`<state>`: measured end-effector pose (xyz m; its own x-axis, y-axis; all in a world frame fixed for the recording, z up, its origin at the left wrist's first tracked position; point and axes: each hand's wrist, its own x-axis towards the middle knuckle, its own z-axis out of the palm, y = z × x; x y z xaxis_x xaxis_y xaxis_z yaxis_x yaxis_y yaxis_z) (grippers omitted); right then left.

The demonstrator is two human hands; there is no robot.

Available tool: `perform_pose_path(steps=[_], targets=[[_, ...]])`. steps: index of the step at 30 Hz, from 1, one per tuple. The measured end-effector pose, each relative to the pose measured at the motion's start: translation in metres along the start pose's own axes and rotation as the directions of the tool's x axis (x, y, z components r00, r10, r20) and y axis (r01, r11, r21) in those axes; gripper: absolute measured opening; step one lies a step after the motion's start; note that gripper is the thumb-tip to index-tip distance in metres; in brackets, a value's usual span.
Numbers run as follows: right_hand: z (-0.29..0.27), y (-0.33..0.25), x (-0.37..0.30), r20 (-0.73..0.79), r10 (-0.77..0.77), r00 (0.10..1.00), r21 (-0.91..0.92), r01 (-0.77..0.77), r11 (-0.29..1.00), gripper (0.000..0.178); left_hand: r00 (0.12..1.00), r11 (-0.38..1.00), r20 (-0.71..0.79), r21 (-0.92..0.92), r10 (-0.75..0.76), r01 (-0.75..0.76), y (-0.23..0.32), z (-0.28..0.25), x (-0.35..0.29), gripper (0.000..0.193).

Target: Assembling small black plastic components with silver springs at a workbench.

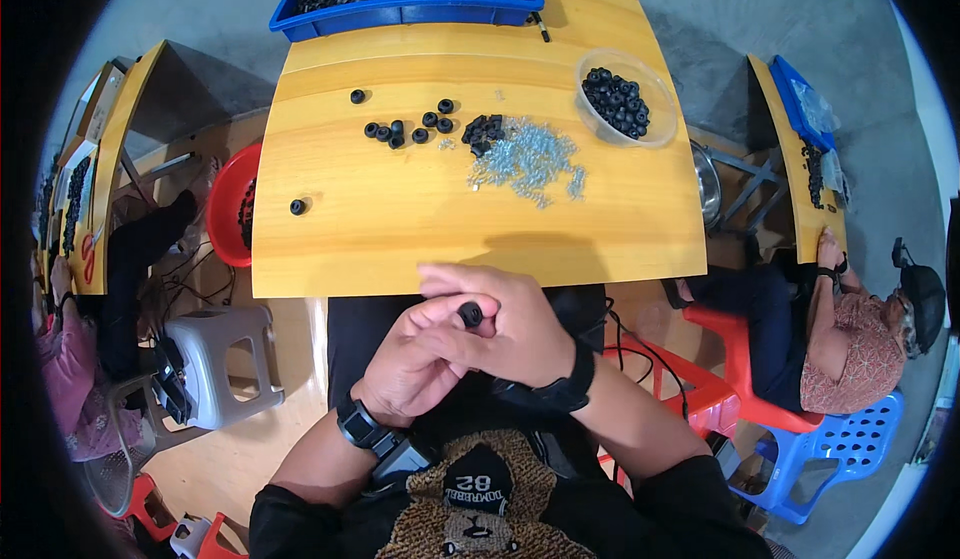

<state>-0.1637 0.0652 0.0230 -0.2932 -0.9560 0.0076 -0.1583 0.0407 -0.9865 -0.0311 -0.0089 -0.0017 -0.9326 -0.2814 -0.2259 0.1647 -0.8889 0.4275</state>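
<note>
Just off the table's near edge, both my hands meet over my lap around a small black round part (470, 314) with a hollow in its end. My left hand (408, 359) is closed, its fingers gripping the part. My right hand (525, 331) wraps over from the other side, its fingers pressed against the left hand and the part. Hidden between my fingers, any smaller piece cannot be made out. Ahead of my hands on the table lies a pile of small clear pieces (525, 159), with dark pieces (485, 132) at its left edge.
Several loose black parts (420, 136) lie left of the pile on the wooden table (350, 249). A clear round tub (655, 124) of black parts stands right, a full blue tray (400, 14) at the back. A red basin (225, 204) sits left. People work at both sides.
</note>
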Motion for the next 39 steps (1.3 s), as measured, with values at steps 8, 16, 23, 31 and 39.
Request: perform_pose_path(steps=[8, 16, 23, 31, 39], targets=[[-0.029, -0.022, -0.001, 0.068, -0.32, 0.945, -0.406, 0.319, 0.856, 0.037, 1.0, 0.993, 0.011, -0.115, -0.029, 0.03, -0.002, 0.001, 0.0, 0.034], [-0.023, -0.025, -0.008, 0.074, -0.35, 0.934, -0.443, 0.345, 0.827, 0.023, 0.989, 0.988, 0.079, -0.085, -0.121, 0.128, -0.001, -0.01, -0.003, 0.029], [-0.02, -0.026, -0.011, 0.058, -0.303, 0.951, -0.413, 0.299, 0.86, 0.022, 0.994, 0.992, -0.013, 0.058, -0.108, 0.109, 0.003, -0.011, -0.004, 0.03], [-0.024, -0.029, -0.009, 0.086, -0.192, 0.978, -0.37, 0.211, 0.905, 0.023, 0.989, 0.987, -0.033, 0.061, -0.145, 0.147, 0.003, -0.016, 0.0, 0.03], [-0.072, -0.024, 0.007, -0.045, -0.143, 0.989, -0.475, 0.105, 0.874, 0.022, 0.975, 0.972, 0.008, -0.073, -0.224, 0.224, 0.006, -0.011, 0.007, 0.048]])
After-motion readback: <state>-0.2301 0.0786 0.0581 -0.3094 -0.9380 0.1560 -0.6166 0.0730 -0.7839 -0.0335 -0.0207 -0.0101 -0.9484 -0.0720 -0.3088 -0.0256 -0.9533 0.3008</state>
